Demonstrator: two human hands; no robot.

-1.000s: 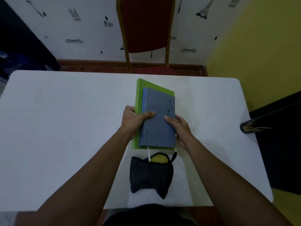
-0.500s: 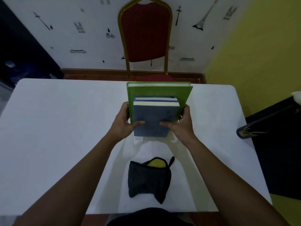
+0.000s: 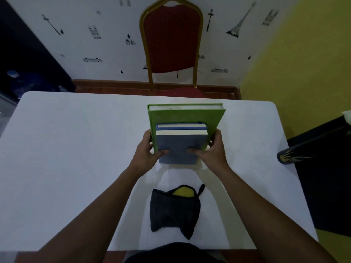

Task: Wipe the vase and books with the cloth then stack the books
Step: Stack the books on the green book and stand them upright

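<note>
A stack of books stands on edge at the middle of the white table (image 3: pixel 76 149): a large green book (image 3: pixel 187 115) at the back and two smaller blue books (image 3: pixel 179 145) in front of it. My left hand (image 3: pixel 147 151) grips the stack's left side, my right hand (image 3: pixel 212 150) its right side, thumbs pressed on the front blue cover. A dark grey cloth (image 3: pixel 173 211) with a yellow patch lies crumpled on the table nearer to me. A dark vase (image 3: pixel 296 155) with a gold leaf pattern lies tilted at the table's right edge.
A red chair (image 3: pixel 171 44) with a gold frame stands behind the table's far edge. A yellow wall runs along the right, a white patterned wall at the back. Dark furniture sits to the right of the table.
The books lay flat a second ago; both hands have tipped them up onto their edge. Since half a second ago they have barely moved.
</note>
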